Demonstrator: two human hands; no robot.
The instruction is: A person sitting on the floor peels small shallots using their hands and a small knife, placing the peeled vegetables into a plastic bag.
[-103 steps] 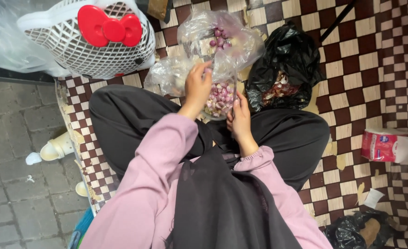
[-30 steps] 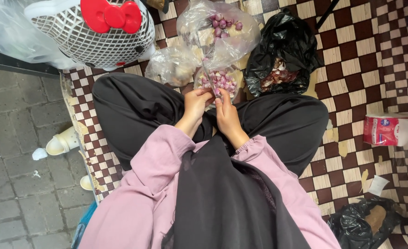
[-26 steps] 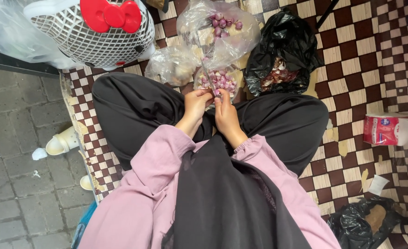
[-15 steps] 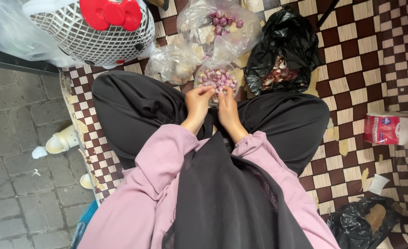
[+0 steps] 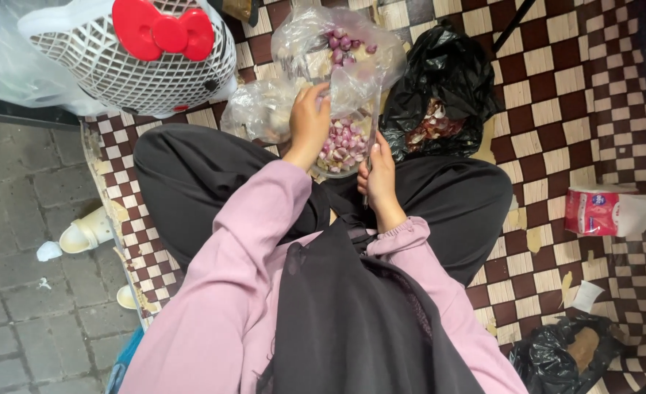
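I sit cross-legged in black trousers and pink sleeves on a checked mat. My left hand [image 5: 308, 124] reaches forward onto a clear plastic bag [image 5: 264, 109], right beside a heap of small purple shallots [image 5: 341, 142]. Its fingertips are hidden, so a grip cannot be made out. My right hand [image 5: 378, 175] rests at my knee, closed around a thin knife [image 5: 372, 120] whose blade points up past the shallots. A second clear bag of shallots [image 5: 345, 44] lies just beyond.
An open black bag with peel scraps [image 5: 436, 120] sits right of the shallots. A white mesh basket with a red bow [image 5: 144, 55] stands at top left. A red-and-white packet [image 5: 604, 211] and another black bag [image 5: 564, 357] lie right. A pale sandal [image 5: 86, 232] sits on grey paving.
My left hand has moved from my lap forward to the bag beside the shallots. My right hand has stayed near my knee with the knife.
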